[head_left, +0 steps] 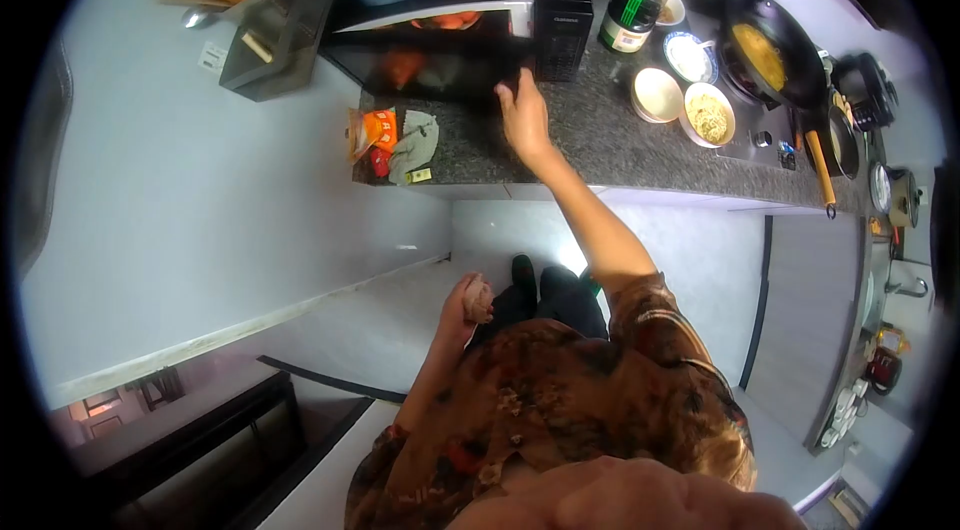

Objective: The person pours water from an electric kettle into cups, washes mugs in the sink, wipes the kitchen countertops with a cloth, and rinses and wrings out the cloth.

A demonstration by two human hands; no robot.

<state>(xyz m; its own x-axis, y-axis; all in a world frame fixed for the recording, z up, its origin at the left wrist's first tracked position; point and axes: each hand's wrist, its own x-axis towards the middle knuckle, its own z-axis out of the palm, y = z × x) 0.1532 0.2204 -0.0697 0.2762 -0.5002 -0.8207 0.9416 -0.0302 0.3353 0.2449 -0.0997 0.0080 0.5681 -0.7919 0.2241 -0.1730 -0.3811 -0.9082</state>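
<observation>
A black microwave [563,20] stands on the counter with its door [440,70] partly open. My right hand [525,120] is at the free edge of that door, its thumb and fingers closed on the edge. Through the gap above the door, something orange-red [447,21] shows inside; its kind is unclear. Low by my body, my left hand [460,310] is closed around a crumpled pale-pink thing [479,300], perhaps a cloth, which I cannot make out exactly.
Orange packets [380,130] and a grey-green cloth [415,145] lie below the microwave door. To the right are a large dark bottle [632,15], several bowls [657,96] and a wok [800,40] on the stove. A utensil holder [270,50] hangs at the left wall.
</observation>
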